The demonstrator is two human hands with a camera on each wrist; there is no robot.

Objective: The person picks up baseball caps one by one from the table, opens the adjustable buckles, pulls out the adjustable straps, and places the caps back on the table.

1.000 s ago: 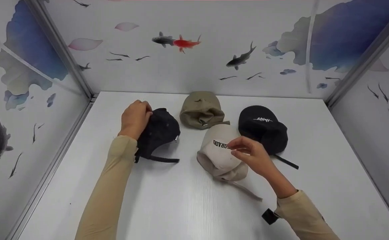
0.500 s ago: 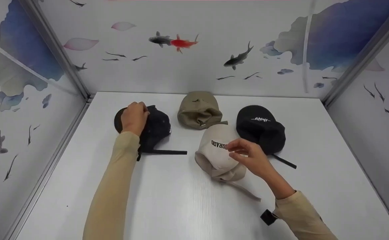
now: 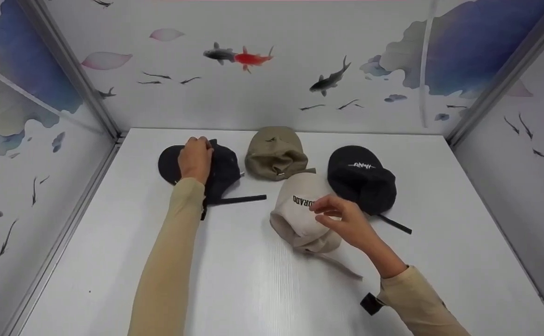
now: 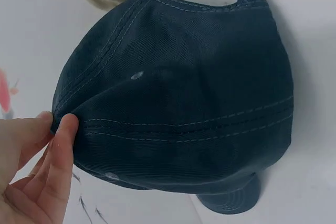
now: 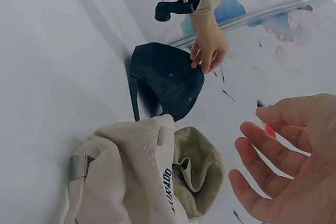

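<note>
Fingers (image 4: 63, 148) and thumb of the left hand (image 3: 196, 160) are being pinched together on the crown of a navy cap (image 3: 226, 170), which is being held at the left rear of the white table (image 3: 230, 289), its brim pointing left and its strap (image 3: 241, 200) extending right. Near the cream cap (image 3: 295, 219), the right hand (image 3: 349, 224) is being held apart from it, fingers parted and loosely curved.

The table is being enclosed by a back wall (image 3: 160, 107) and side walls, printed with fish, with grey metal posts (image 3: 510, 77) rising at the rear corners. Close to the back edge a khaki cap (image 3: 276, 144) is lying; a black cap (image 3: 356, 161) is lying just beside the cream one.

Only a narrow gap is being left between navy and khaki caps. Wider strips are running outward to both side edges, and the broadest stretch of tabletop is being offered in front, crossed by both sleeves (image 3: 171, 256).
</note>
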